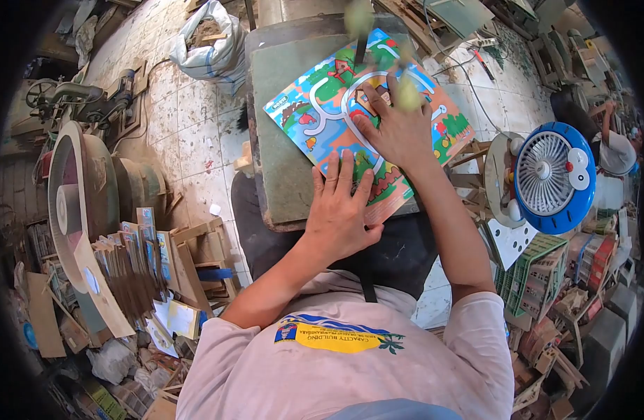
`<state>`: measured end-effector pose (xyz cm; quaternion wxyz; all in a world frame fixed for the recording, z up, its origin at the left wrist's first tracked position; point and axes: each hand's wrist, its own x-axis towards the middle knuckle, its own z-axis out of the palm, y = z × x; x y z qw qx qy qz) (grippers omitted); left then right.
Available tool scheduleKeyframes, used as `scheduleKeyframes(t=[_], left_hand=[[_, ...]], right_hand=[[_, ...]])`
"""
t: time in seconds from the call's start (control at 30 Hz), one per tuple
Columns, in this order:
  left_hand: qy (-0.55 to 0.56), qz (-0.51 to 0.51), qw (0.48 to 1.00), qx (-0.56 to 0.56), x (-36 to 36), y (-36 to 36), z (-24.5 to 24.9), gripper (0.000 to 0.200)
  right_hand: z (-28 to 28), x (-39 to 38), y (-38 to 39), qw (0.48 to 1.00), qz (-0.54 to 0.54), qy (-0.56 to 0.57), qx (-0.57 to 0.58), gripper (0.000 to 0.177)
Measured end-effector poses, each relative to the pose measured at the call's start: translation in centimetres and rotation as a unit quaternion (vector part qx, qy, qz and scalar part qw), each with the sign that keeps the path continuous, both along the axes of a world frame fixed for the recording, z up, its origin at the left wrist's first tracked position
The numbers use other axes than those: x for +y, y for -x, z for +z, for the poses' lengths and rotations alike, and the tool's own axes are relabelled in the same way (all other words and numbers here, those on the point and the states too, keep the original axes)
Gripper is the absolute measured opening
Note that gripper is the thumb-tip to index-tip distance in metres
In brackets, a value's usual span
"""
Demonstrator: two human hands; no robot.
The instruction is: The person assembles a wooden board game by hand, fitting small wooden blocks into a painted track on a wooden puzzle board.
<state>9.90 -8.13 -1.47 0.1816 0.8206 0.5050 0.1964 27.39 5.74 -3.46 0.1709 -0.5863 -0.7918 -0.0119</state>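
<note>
A brightly printed board (322,84), with white curving tracks, trees and a little house, lies tilted on a worn grey-green worktable (283,178). My left hand (339,210) presses on its near edge, fingers spread flat and the thumb out to the side. Farther up, my right hand (400,133) rests over the middle of the print, thumb and fingers apart, covering part of the house. A narrow dark upright part (362,49) comes down at the board's far edge. Two blurred greenish shapes hang in front of the view, one overlapping my right fingertips.
A blue-rimmed fan (554,178) stands at the right, near green crates (532,269). On the left are a large wheel-shaped machine (73,203) and a stack of thin boards (129,259). A white sack (208,52) sits beyond the table. Another person (616,150) is at far right.
</note>
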Motion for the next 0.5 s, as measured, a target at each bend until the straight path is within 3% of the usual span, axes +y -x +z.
scheduleKeyframes(t=[0.2, 0.27, 0.37, 0.5], left_hand=[[0.005, -0.035, 0.999, 0.001, 0.7, 1.9, 0.3, 0.095], [0.003, -0.044, 0.999, 0.006, 1.0, 2.6, 0.4, 0.094], [0.003, -0.057, 0.998, 0.014, 1.4, 3.2, 0.7, 0.094], [0.017, -0.062, 0.998, 0.022, 1.7, 3.6, 0.8, 0.096]], right_hand=[[0.0, -0.2, 0.3, 1.0, -0.008, -0.002, 0.012, 0.062], [-0.4, -0.4, 0.2, 0.995, -0.031, -0.043, -0.086, 0.067], [0.4, -0.2, 0.2, 0.999, -0.02, 0.012, -0.041, 0.068], [0.2, -0.3, 0.2, 0.999, -0.028, 0.0, -0.028, 0.062]])
